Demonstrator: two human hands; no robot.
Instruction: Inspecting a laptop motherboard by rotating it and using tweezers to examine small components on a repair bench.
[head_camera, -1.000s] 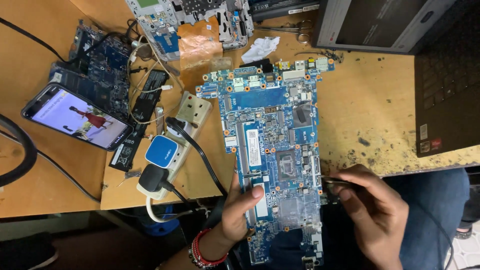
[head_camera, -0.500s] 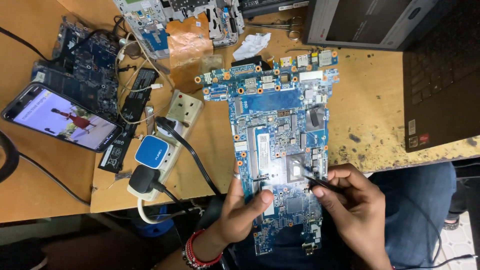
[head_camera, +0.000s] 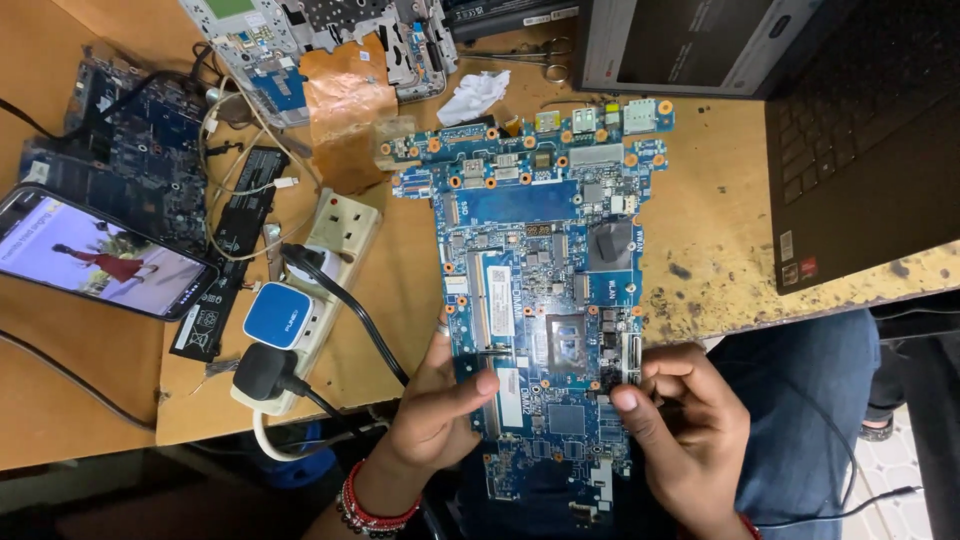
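Head view: left hand (head_camera: 435, 415) pinches the blue motherboard (head_camera: 545, 300) at its near left edge, thumb on top; right hand (head_camera: 690, 430) curls closed at the right edge, what it grips unclear. Board overhangs the wooden table (head_camera: 700, 270) toward the lap, so a loosened pinch could tip it off, and it lies near the power strip (head_camera: 300, 300)

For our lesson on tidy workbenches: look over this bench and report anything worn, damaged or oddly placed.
The wooden tabletop is pitted and stained dark along its front edge, right of the blue circuit board. That board overhangs the edge, steadied by the left hand and right hand. A crumpled white tissue lies among the parts.
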